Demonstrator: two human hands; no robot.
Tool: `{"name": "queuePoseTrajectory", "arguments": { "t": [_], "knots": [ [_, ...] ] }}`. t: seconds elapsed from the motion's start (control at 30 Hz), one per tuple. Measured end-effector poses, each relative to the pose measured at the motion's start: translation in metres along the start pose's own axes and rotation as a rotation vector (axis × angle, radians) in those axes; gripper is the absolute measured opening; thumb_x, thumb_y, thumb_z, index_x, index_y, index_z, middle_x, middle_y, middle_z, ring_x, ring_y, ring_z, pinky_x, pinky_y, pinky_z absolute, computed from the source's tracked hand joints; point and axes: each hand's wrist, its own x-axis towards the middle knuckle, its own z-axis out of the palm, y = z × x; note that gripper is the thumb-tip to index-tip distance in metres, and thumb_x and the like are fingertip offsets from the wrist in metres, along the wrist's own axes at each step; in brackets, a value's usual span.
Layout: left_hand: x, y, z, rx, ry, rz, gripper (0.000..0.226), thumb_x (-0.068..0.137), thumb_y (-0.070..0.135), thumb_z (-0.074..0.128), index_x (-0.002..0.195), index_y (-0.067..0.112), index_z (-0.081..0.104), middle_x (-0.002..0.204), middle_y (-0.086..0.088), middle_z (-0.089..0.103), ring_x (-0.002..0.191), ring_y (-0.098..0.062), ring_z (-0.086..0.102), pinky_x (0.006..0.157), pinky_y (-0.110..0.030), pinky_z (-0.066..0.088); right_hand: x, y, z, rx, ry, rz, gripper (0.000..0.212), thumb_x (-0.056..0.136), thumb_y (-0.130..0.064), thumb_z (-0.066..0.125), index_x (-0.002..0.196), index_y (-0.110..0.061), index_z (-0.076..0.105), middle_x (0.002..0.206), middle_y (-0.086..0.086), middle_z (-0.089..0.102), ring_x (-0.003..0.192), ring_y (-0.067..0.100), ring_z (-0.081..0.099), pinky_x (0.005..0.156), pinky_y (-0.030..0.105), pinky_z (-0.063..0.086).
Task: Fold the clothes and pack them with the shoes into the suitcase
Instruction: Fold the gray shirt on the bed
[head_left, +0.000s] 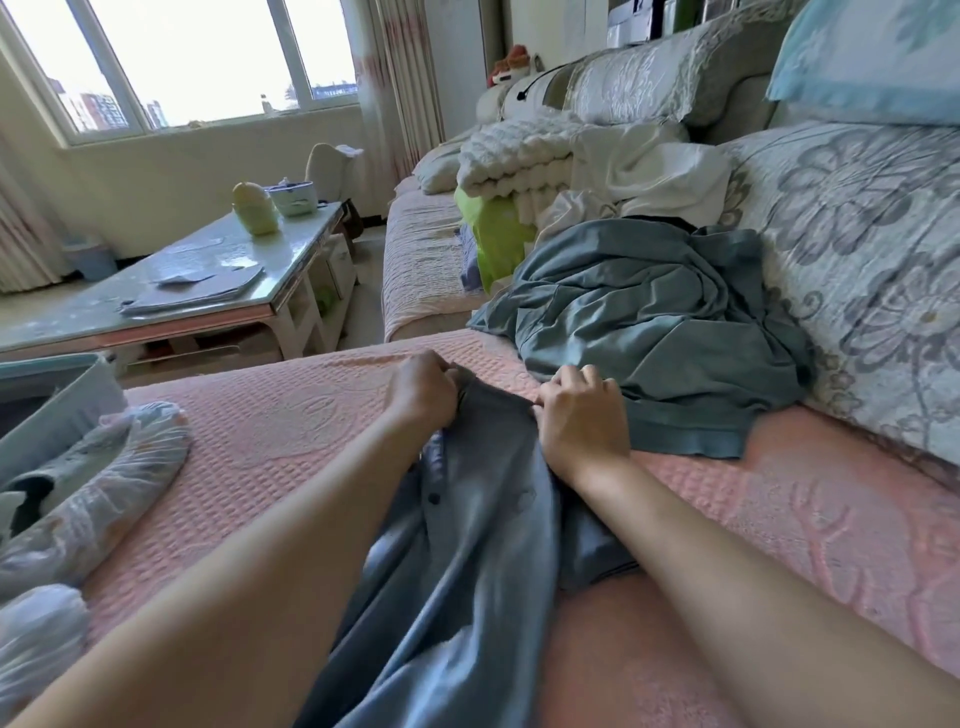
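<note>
Both my hands are on one piece. The left hand (423, 389) has its fingers curled round the far edge of the soft blue-grey buttoned garment (483, 519). The right hand (582, 421) pinches the same edge just beside it. The garment runs from that edge back toward me between my forearms, bunched lengthwise on the pink textured sofa cover (291, 415).

Handling, my read:
- It is light, limp cloth with no stiffness, so it will sag wherever it is not held.
- It looks slightly slick and may slide on itself when I fold it.
- The button strip is the firmest line. The best hold is the top edge, hands spread to the corners, so it hangs flat.

A crumpled teal knit garment (649, 322) lies heaped just beyond my right hand, untouched. Pale shoes in clear crinkled plastic wraps (104, 467) sit at the left. They touch the wall of the light teal suitcase (57, 410), whose inside I cannot see.
</note>
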Motion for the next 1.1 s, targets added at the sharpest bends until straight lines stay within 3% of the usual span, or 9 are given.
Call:
{"name": "queuePoseTrajectory", "arguments": {
  "t": [0.13,0.23,0.33,0.4,0.63,0.73,0.9,1.0,1.1],
  "knots": [
    [-0.022,-0.003,0.018,-0.079,-0.228,0.111,0.062,0.091,0.012,0.067,0.145,0.01,0.036,0.125,-0.002,0.05,0.12,-0.021,0.049,0.098,-0.027,0.037,-0.001,-0.007,-0.007,-0.076,-0.195,-0.022,0.04,0.091,-0.02,0.049,0.131,-0.017,0.054,0.136,0.01,0.049,0.124,0.031,0.044,0.101,0.041,0.036],
    [-0.03,-0.023,0.007,-0.115,-0.242,0.23,0.058,0.094,-0.006,0.049,0.147,0.015,0.035,0.137,-0.003,0.046,0.124,-0.019,0.048,0.104,-0.03,0.042,-0.007,-0.021,-0.013,0.204,-0.212,-0.327,0.055,0.095,-0.023,0.05,0.149,-0.029,0.043,0.153,0.003,0.043,0.138,0.026,0.04,0.113,0.041,0.031],
    [-0.044,-0.04,-0.028,-0.197,-0.153,0.203,0.062,0.089,-0.024,0.03,0.138,0.009,0.046,0.132,-0.009,0.045,0.117,-0.021,0.047,0.076,-0.009,0.044,-0.009,-0.04,-0.019,0.16,-0.541,-0.349,0.058,0.094,-0.021,0.048,0.148,-0.04,0.044,0.153,-0.002,0.047,0.137,0.024,0.046,0.112,0.037,0.034],
    [-0.058,-0.062,-0.052,-0.116,-0.153,0.206,0.059,0.087,-0.025,0.03,0.13,0.007,0.055,0.123,-0.006,0.051,0.108,-0.018,0.048,0.066,-0.012,0.041,-0.009,-0.055,-0.023,-0.054,-0.593,-0.301,0.046,0.094,-0.02,0.045,0.137,-0.032,0.055,0.143,0.001,0.056,0.131,0.024,0.051,0.109,0.041,0.034],
    [-0.109,-0.146,-0.107,0.145,-0.125,0.079,0.008,0.093,0.023,0.064,0.096,0.029,0.065,0.109,-0.002,0.065,0.1,-0.022,0.061,0.084,-0.024,0.042,-0.005,-0.126,-0.05,0.055,-0.269,-0.315,0.033,0.095,-0.022,0.041,0.12,-0.019,0.062,0.122,0.009,0.062,0.113,0.029,0.054,0.102,0.044,0.039],
    [-0.122,-0.164,-0.113,0.145,-0.194,0.026,0.027,0.08,0.059,0.069,0.097,0.038,0.063,0.105,0.007,0.063,0.094,-0.017,0.062,0.088,-0.03,0.049,-0.008,-0.161,-0.045,0.158,-0.355,-0.378,0.036,0.099,-0.025,0.043,0.133,-0.022,0.056,0.131,0.01,0.06,0.118,0.03,0.054,0.101,0.042,0.043],
    [-0.13,-0.177,-0.116,0.156,-0.088,0.096,0.026,0.083,0.007,0.063,0.096,0.029,0.069,0.102,-0.003,0.07,0.096,-0.024,0.066,0.082,-0.028,0.051,-0.015,-0.187,-0.018,-0.121,-0.539,-0.338,0.046,0.1,-0.045,0.05,0.138,-0.02,0.044,0.14,0.01,0.054,0.131,0.03,0.046,0.107,0.046,0.032],
    [-0.121,-0.177,-0.135,0.212,0.137,0.042,0.033,0.088,0.005,0.052,0.101,0.031,0.069,0.104,0.004,0.068,0.093,-0.019,0.062,0.077,-0.025,0.044,-0.005,-0.184,-0.02,-0.025,-0.39,-0.251,0.035,0.099,-0.041,0.05,0.125,-0.02,0.06,0.129,0.008,0.062,0.123,0.029,0.053,0.105,0.041,0.034],
    [-0.106,-0.191,-0.146,0.288,0.229,-0.021,0.042,0.086,0.004,0.048,0.114,0.031,0.062,0.116,-0.007,0.064,0.107,-0.028,0.059,0.089,-0.039,0.05,0.012,-0.177,-0.021,0.218,-0.104,-0.006,0.031,0.099,-0.037,0.05,0.116,-0.016,0.065,0.115,0.013,0.069,0.112,0.033,0.06,0.097,0.041,0.04]
  ]
}}
